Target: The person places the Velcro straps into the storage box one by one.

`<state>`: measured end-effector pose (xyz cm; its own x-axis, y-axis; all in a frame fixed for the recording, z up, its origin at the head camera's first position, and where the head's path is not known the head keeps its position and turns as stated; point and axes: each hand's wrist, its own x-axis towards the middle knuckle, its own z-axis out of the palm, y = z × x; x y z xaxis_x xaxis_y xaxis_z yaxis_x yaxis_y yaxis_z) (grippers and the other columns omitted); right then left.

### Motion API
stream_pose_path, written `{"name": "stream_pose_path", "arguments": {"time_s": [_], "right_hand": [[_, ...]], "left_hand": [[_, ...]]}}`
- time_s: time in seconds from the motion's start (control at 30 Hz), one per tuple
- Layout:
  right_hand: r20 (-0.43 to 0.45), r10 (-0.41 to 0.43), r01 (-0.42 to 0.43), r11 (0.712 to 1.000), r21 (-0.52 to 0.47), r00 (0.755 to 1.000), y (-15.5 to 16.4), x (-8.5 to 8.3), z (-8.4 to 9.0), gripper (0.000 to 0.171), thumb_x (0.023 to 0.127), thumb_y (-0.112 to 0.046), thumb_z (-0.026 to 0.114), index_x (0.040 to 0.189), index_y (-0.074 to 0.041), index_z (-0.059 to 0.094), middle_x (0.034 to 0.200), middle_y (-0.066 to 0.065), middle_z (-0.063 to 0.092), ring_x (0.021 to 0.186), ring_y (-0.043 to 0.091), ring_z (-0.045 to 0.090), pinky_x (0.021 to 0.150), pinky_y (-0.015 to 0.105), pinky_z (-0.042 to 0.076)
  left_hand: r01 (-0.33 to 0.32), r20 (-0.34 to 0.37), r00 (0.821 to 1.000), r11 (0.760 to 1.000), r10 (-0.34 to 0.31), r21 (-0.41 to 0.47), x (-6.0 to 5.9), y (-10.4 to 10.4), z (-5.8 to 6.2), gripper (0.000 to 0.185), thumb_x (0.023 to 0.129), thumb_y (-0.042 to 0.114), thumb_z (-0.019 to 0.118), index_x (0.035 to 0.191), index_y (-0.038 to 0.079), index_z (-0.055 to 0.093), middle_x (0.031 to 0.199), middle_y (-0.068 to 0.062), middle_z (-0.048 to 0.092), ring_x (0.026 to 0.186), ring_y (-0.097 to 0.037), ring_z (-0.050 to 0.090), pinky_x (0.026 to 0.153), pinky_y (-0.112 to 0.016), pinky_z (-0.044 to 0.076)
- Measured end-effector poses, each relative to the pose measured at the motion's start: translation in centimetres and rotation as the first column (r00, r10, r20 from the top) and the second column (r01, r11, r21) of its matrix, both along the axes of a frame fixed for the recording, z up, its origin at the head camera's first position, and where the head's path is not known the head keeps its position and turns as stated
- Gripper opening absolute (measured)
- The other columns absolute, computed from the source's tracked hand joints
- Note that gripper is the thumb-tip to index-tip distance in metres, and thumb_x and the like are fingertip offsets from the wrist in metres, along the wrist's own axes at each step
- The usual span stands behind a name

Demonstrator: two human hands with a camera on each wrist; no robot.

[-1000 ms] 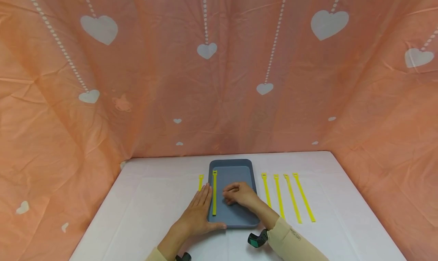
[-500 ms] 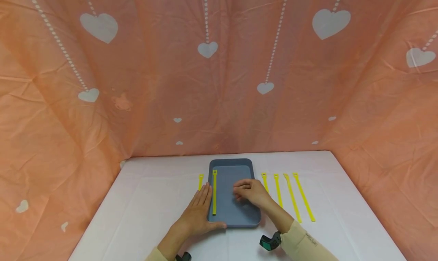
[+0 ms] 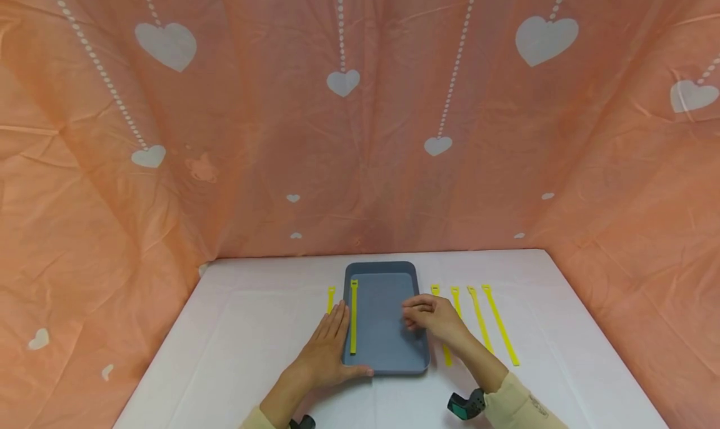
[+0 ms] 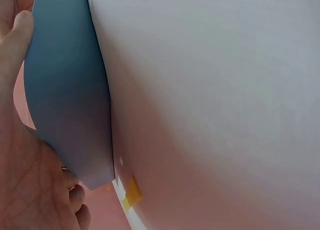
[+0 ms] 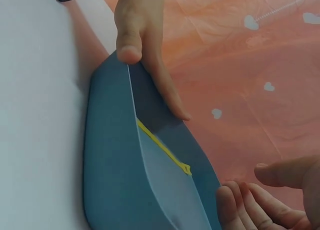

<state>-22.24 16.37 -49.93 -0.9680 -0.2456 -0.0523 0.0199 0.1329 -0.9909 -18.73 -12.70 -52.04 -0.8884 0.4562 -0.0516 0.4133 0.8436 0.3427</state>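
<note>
A blue-grey tray (image 3: 388, 354) lies lengthwise on the white table, with one yellow cable tie (image 3: 354, 319) flat along its left side. Against the tray's left edge rests my left hand (image 3: 323, 357), fingers straight, thumb on the front rim; the left wrist view shows its palm beside the tray wall (image 4: 70, 89). My right hand (image 3: 435, 319) hovers over the tray's right edge with loosely bent fingers. In the right wrist view nothing lies between that hand's thumb (image 5: 285, 174) and fingers. Another yellow tie (image 3: 330, 299), partly hidden by my left hand, lies left of the tray.
Several yellow cable ties (image 3: 500, 324) lie in a row right of the tray, some partly covered by my right hand and forearm. An orange curtain (image 3: 360, 166) with white hearts encloses the table (image 3: 236, 329) at the back and sides.
My right hand has moved rightward from above the middle of the tray to its right edge. The left hand, the tray and the tie in it have stayed put.
</note>
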Motion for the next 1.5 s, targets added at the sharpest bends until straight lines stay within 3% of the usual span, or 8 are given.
{"name": "stream_pose_path", "arguments": {"time_s": [0.43,0.63,1.13,1.5], "right_hand": [[0.001,-0.049,0.049,0.999,0.01,0.999,3.1,0.7,0.2,0.038,0.103,-0.011,0.073,0.129,0.014,0.066,0.11,0.023,0.077,0.094,0.028,0.078,0.086,0.042,0.066],[-0.008,-0.109,0.109,0.993,0.044,0.994,5.0,0.9,-0.1,0.036,0.102,-0.007,0.073,0.129,0.016,0.065,0.112,0.026,0.076,0.094,0.032,0.079,0.086,0.041,0.066],[0.056,-0.262,0.254,0.959,0.122,0.963,9.0,1.8,-0.3,0.037,0.102,-0.008,0.074,0.131,0.013,0.066,0.109,0.017,0.077,0.092,0.024,0.075,0.081,0.038,0.067],[-0.028,-0.316,0.313,0.917,0.246,0.948,11.8,2.4,-0.7,0.037,0.103,-0.011,0.074,0.13,0.012,0.067,0.11,0.018,0.076,0.087,0.016,0.076,0.076,0.03,0.066]], "left_hand": [[0.003,-0.004,1.0,1.0,-0.003,-0.012,-0.2,-0.2,-0.3,0.137,0.083,0.085,0.069,0.171,-0.002,0.009,0.18,-0.02,0.003,0.166,-0.037,0.007,0.134,-0.053,0.017],[0.006,-0.001,1.0,1.0,-0.006,-0.02,-0.2,-0.1,-0.2,0.137,0.083,0.085,0.069,0.171,-0.002,0.009,0.18,-0.02,0.002,0.166,-0.037,0.006,0.134,-0.054,0.016],[0.002,0.008,1.0,1.0,-0.002,0.017,0.0,-0.1,-0.1,0.137,0.084,0.085,0.069,0.17,-0.003,0.01,0.18,-0.021,0.003,0.166,-0.038,0.006,0.134,-0.053,0.013],[-0.004,0.02,1.0,1.0,0.005,-0.011,-0.1,-0.1,0.0,0.137,0.083,0.085,0.069,0.171,-0.002,0.009,0.18,-0.019,0.001,0.167,-0.035,0.005,0.134,-0.053,0.015]]}}
